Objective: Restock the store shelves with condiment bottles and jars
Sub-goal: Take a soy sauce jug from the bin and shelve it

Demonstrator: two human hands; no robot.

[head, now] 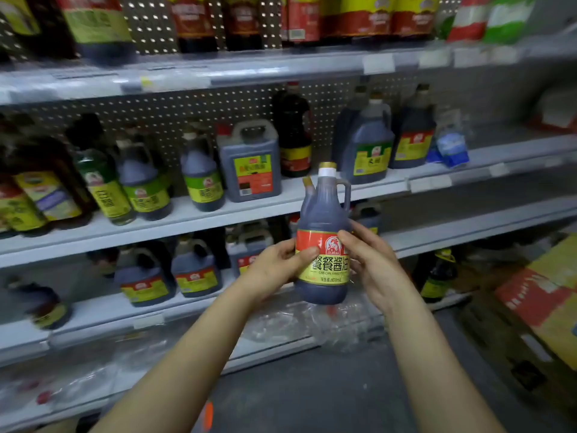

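Bottle (323, 214) between left grip (281, 264), right grip (371, 264)

A: those top-shelf bottles (193, 23) get chopped off by the frame's top edge, and the left-side labels (28, 201) are pure smear.
B: yep, plus a second bottle (307, 192) hides behind the held bottle (323, 239) (only cap and shoulder peek out), and the price tags (377, 62) are unreadable.

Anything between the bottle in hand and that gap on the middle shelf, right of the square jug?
Nothing visible in front. The left hand and right hand hold the soy sauce bottle before that gap; a tall dark bottle stands at its back.
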